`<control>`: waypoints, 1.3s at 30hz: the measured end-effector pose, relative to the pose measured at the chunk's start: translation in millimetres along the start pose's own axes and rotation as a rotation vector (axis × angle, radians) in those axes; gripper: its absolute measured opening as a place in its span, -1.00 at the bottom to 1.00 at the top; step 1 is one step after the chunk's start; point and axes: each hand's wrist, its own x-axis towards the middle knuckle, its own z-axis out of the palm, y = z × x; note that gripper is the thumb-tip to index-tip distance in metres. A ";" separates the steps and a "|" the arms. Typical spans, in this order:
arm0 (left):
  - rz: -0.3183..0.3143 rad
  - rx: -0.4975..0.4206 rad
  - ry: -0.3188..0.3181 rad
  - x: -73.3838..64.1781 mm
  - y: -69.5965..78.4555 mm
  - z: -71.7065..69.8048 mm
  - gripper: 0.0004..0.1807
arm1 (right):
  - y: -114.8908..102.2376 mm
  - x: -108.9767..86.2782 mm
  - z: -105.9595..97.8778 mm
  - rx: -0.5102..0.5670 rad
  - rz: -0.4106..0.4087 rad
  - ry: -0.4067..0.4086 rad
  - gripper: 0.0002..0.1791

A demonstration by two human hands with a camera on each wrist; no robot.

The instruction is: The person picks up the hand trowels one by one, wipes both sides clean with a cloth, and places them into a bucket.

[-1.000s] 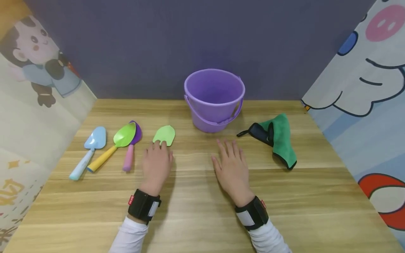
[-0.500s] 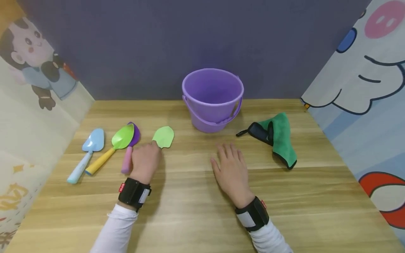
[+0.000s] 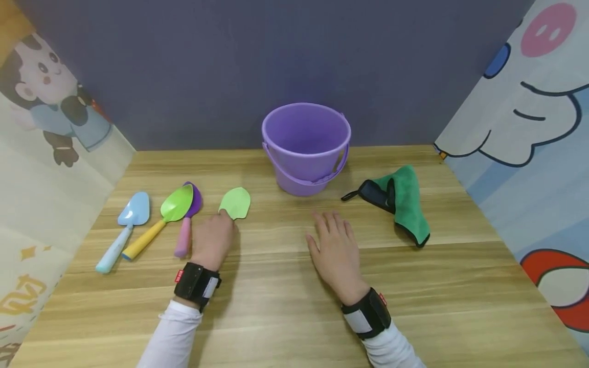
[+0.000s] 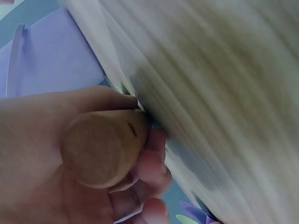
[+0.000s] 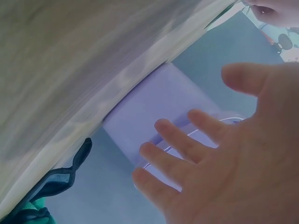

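My left hand (image 3: pixel 212 239) is curled round the handle of a small shovel. Its light green blade (image 3: pixel 235 203) points away from me, low over the table. In the left wrist view the handle's round wooden end (image 4: pixel 96 149) shows inside my fingers; the head view hides the handle under the hand. Palm down, my right hand (image 3: pixel 338 258) has straight, slightly spread fingers and holds nothing. Ahead of it stands a purple bucket (image 3: pixel 299 168), its handle hanging down in front. The right wrist view shows those fingers in front of the bucket (image 5: pixel 154 102).
Left of my left hand lie a blue shovel (image 3: pixel 133 210), a green scoop with a yellow handle (image 3: pixel 177 203) and a purple scoop with a pink handle (image 3: pixel 183 244), the green one overlapping the purple. A green and black cloth item (image 3: pixel 407 204) lies right. Walls bound the wooden table (image 3: pixel 276 306).
My left hand has shifted left and its straight fingers have curled round the shovel's handle. The right hand stays nearly in place. The head view has shifted slightly.
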 end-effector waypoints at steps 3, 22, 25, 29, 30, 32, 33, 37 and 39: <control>-0.015 -0.015 -0.056 0.9 -1.2 -0.3 -0.72 | 0.5 0.0 0.0 0.002 -0.005 0.009 -0.38; -0.098 -0.245 -0.141 -3.4 7.2 -1.8 -0.62 | 4.1 2.6 -0.7 -0.013 -0.012 0.032 -0.39; -0.058 -0.232 -0.096 -3.9 12.3 -3.8 -0.57 | 4.3 3.3 -1.7 -0.004 -0.010 0.028 -0.38; -0.013 -0.207 -0.040 -7.1 18.5 -8.7 -0.54 | 4.9 4.2 -1.6 0.009 -0.016 0.041 -0.40; -0.005 -0.201 -0.028 -8.3 20.0 -10.4 -0.55 | 5.4 4.4 -1.5 0.010 -0.012 0.039 -0.40; 0.001 -0.200 -0.013 -11.2 23.1 -14.0 -0.56 | 6.4 4.7 -1.7 0.014 -0.008 0.038 -0.40; 0.008 -0.197 -0.006 -12.7 24.4 -16.1 -0.56 | 6.9 4.7 -2.0 0.015 -0.005 0.035 -0.40; 0.033 -0.189 0.023 -18.6 29.3 -22.0 -0.59 | 8.0 4.1 -4.5 0.022 0.003 0.026 -0.40; 0.044 -0.185 0.036 -21.0 30.6 -23.4 -0.61 | 8.1 4.0 -5.6 0.023 0.000 0.023 -0.39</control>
